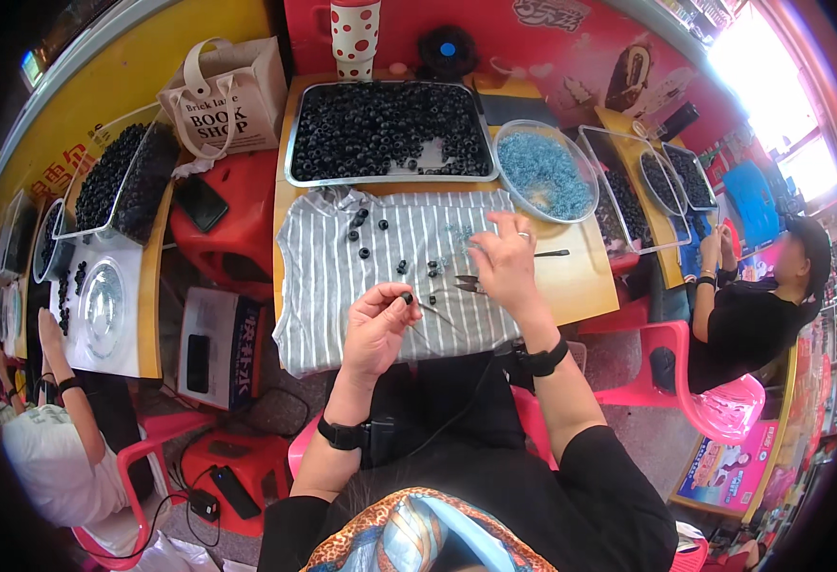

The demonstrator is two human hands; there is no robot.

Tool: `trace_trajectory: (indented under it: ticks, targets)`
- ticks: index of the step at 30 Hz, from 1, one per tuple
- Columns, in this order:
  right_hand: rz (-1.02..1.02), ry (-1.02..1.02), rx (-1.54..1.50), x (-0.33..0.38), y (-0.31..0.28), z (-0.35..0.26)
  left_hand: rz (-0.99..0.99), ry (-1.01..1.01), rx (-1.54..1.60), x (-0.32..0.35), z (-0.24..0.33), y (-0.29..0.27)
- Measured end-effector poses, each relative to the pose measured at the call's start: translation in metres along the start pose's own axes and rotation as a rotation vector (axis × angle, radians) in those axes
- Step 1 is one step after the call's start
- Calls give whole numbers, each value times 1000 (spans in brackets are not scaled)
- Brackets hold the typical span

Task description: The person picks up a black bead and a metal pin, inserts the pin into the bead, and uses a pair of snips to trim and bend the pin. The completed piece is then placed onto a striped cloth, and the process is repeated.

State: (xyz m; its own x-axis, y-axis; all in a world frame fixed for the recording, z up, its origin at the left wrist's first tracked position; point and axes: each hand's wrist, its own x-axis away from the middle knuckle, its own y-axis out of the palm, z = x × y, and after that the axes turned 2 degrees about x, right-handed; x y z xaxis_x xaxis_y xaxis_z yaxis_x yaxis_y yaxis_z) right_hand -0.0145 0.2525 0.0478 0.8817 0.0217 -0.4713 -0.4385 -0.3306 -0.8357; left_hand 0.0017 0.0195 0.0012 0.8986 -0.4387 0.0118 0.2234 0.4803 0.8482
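My left hand [377,329] pinches a black bead [407,297] between thumb and fingertips, over a grey striped cloth [318,296]. Thin strands trail from it to the right. My right hand [506,265] is bent, its fingertips beside a small scatter of clear bluish pieces [458,234]. From under its palm juts a dark two-pronged tool [468,284]; whether it is pliers or scissors I cannot tell. A thin dark rod [552,254] shows on the hand's other side. Several loose black beads [364,253] and small dark bead clusters [433,268] lie on the cloth.
Behind the cloth stands a metal tray [294,157] of black beads, with a round clear tub [590,205] of pale blue pieces at its right. A spotted tumbler [354,40] stands farther back. People work at side tables: one at right [757,324], another at left [56,458].
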Motion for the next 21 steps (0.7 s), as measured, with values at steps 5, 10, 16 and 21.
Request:
trace_trajectory:
  ticks: [5,10,16,21]
  targets:
    - [-83,-22,182,-5,5,-13,19,-21,-12,-1,-1,1]
    - [-10,-136,82,-5,-5,-29,24,-28,4,0,-1,-2]
    - [-152,97,-896,16,-8,-73,-9,-12,57,-2,-2,-2]
    - [-45,-48,-786,18,-8,-87,-10,-8,70,-3,-2,-2]
